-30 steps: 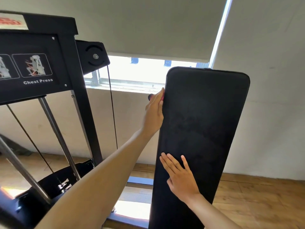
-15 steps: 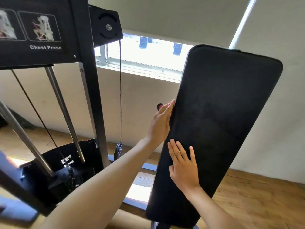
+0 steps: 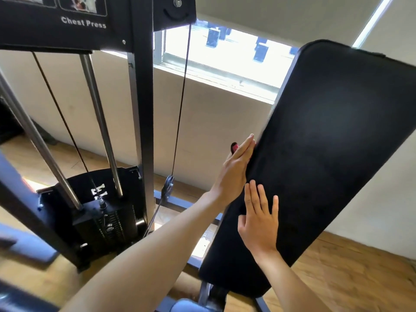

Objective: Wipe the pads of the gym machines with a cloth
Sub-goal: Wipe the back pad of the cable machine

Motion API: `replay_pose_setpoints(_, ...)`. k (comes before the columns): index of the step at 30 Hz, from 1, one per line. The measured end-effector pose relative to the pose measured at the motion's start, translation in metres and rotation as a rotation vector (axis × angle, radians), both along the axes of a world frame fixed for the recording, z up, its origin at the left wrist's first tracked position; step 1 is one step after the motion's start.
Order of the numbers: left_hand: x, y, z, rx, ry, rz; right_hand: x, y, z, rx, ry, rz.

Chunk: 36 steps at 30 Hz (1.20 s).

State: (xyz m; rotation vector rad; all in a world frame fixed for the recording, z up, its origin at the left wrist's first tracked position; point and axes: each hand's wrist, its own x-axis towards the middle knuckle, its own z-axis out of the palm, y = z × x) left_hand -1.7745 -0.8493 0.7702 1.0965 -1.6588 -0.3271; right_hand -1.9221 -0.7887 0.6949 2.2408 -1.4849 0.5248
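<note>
Black steel dominates the left: the machine frame (image 3: 144, 109) rises as an upright post carrying a placard (image 3: 83, 22) lettered "Chest Press" at top left. Two chrome guide rods (image 3: 99, 122) slant down from the placard housing into the weight stack (image 3: 110, 224) at lower left, which sits on the wood floor (image 3: 351, 280). Just right of the post, a thin cable (image 3: 180, 104) drops from a pulley housing (image 3: 175, 7) at the top edge to a small pulley wheel (image 3: 167, 188) near the base rail. Behind these, a pale wall and a bright window strip (image 3: 225, 52) under a lowered roller blind (image 3: 281, 14). Centre: left hand (image 3: 234, 170), arm reaching up from lower left, lies against the left edge of the back pad (image 3: 333, 143), fingers straight and pressed together along that edge. A small red-pink object (image 3: 234, 147) shows just behind the fingers; cannot tell whether it is cloth or whether the hand holds it. Right hand (image 3: 258, 224) lies flat on the pad's face just below the left hand, fingers extended and slightly spread, little finger set apart. Back pad fills the right half, black upholstery, long, tilted with its top leaning right, lower end above a support bracket (image 3: 213, 291). Blue padded surface (image 3: 191, 306) partly visible at bottom edge.
</note>
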Motion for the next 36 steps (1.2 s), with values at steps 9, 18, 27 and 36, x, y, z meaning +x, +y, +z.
replay_pose_setpoints(9, 0.006, 0.014, -0.066, 0.025, -0.134, 0.032, 0.006, -0.002, -0.011, -0.014, 0.003, -0.068)
replay_pose_setpoints(18, 0.002, 0.026, -0.095, 0.048, -0.062, 0.03, 0.006, -0.009, -0.017, -0.034, 0.02, -0.091)
replay_pose_setpoints(27, -0.01, 0.047, -0.115, 0.163, 0.027, 0.113, 0.014, -0.005, -0.021, -0.054, -0.045, -0.092)
replay_pose_setpoints(36, -0.017, 0.074, -0.154, 0.334, 0.045, 0.172, 0.014, -0.006, -0.025, -0.081, -0.091, -0.066)
